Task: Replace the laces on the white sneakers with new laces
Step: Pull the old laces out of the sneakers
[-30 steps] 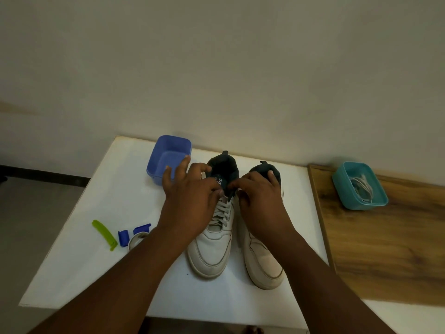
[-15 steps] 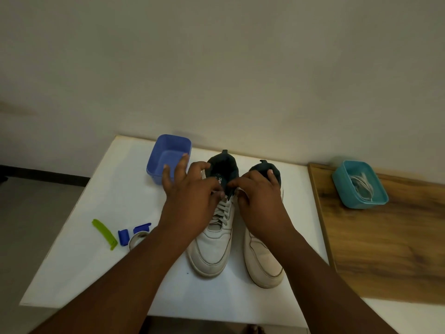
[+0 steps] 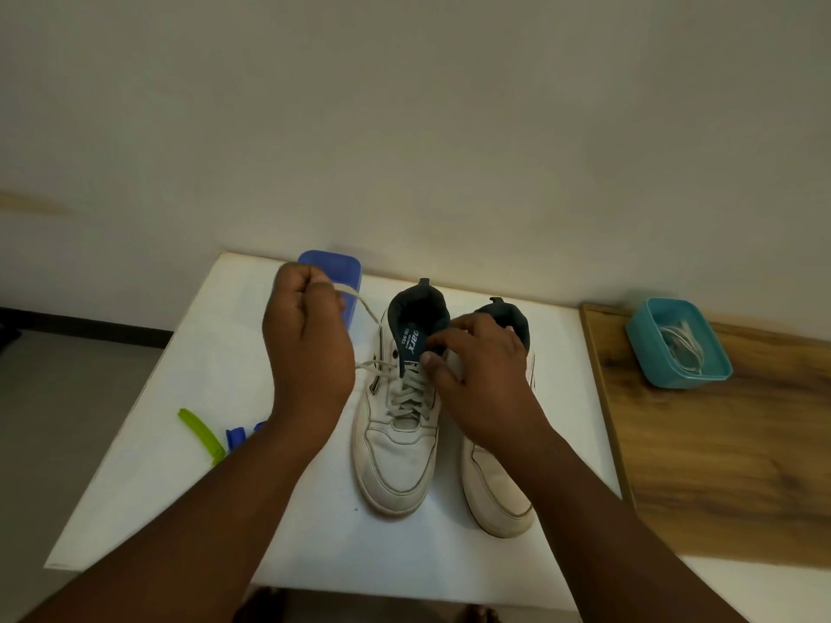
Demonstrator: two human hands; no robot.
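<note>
Two white sneakers stand side by side on the white table (image 3: 180, 375), toes toward me. The left sneaker (image 3: 398, 447) carries a worn off-white lace (image 3: 407, 393) and its dark tongue stands up. My left hand (image 3: 308, 348) is raised to the left of that shoe and pinches one end of the lace, which runs taut from my fingers to the top eyelets. My right hand (image 3: 476, 379) rests over the collar of the right sneaker (image 3: 494, 487), thumb and fingertips at the left shoe's tongue. New white laces (image 3: 681, 341) lie in a teal tub (image 3: 674, 379).
A blue tub (image 3: 335, 265) stands behind my left hand at the table's far edge. A green clip (image 3: 202, 436) and small blue pieces (image 3: 236, 436) lie near the left edge. A wooden board (image 3: 719, 465) adjoins the table on the right. A plain wall rises behind.
My left hand has lifted up and to the left, drawing a lace end out of the left sneaker's top. My right hand stays at the tongue.
</note>
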